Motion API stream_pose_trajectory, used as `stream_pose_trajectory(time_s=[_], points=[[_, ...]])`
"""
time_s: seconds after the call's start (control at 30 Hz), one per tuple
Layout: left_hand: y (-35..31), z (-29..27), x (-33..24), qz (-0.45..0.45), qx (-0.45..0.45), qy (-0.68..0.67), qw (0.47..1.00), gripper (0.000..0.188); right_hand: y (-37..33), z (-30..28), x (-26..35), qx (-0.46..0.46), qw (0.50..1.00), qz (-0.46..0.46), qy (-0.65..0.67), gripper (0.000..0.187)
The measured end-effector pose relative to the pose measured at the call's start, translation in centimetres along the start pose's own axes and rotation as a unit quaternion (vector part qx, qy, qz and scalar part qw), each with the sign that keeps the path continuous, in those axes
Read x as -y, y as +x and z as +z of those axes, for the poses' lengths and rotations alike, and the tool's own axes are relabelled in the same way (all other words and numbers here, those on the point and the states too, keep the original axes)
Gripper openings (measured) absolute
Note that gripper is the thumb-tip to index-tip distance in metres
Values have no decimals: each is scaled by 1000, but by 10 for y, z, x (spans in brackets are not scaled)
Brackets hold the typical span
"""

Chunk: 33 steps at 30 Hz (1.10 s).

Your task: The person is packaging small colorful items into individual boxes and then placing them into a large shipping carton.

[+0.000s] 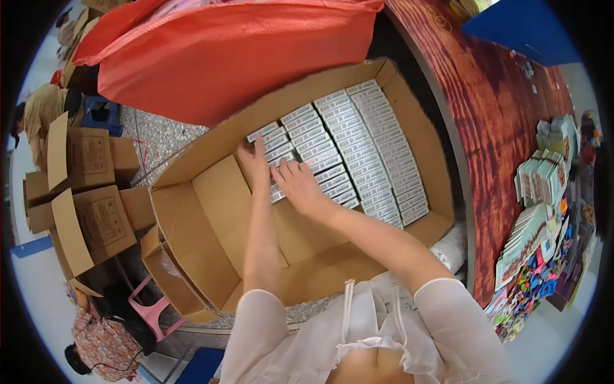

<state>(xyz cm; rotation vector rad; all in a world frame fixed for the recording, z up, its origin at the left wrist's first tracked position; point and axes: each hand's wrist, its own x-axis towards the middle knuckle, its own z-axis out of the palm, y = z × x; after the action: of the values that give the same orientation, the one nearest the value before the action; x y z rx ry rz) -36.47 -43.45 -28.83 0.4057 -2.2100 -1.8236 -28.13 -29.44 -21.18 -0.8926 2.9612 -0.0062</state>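
Note:
Small flat white boxes [369, 168] with printed edges stand packed in rows inside a large open cardboard carton [217, 269]. At the left end of the shortest row, my left hand [258, 168] has its fingers bent around several small white boxes [264, 132]. My right hand [299, 187] lies across the near part of the same row, its fingers apart and touching the box tops. The hands and fingers partly cover the boxes beneath them.
A big red sack [243, 61] bulges against the carton's far side. To the right runs a wood-patterned table [457, 96] bearing stacked cards [540, 179] and colourful small items. Open cartons [96, 217], a pink stool [152, 307] and two people are at the left.

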Motion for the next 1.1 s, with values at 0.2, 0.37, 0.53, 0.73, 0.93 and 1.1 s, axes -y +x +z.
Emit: stream_pose_trajectory(time_s=[0.2,0.37,0.53,0.73,0.93,1.1], points=[[-63,-50,29,-300,-8,-163,940,80,7,-12,-4,51,996,-21,-73,66],[-101,-45,36,-249,89,-164,950,60,19,-16,6,141,985,-37,-95,78],[-102,-38,24,-282,43,-200,937,55,13,-13,12,124,985,-52,-108,81],[-118,-35,13,-331,20,-193,923,55,26,-13,3,220,973,-64,-25,78],[-124,-26,-9,-415,-46,-231,879,58,22,-15,-4,167,981,-95,-20,74],[-118,-47,-10,-342,4,-251,906,59,12,-8,-7,35,990,-136,23,70]])
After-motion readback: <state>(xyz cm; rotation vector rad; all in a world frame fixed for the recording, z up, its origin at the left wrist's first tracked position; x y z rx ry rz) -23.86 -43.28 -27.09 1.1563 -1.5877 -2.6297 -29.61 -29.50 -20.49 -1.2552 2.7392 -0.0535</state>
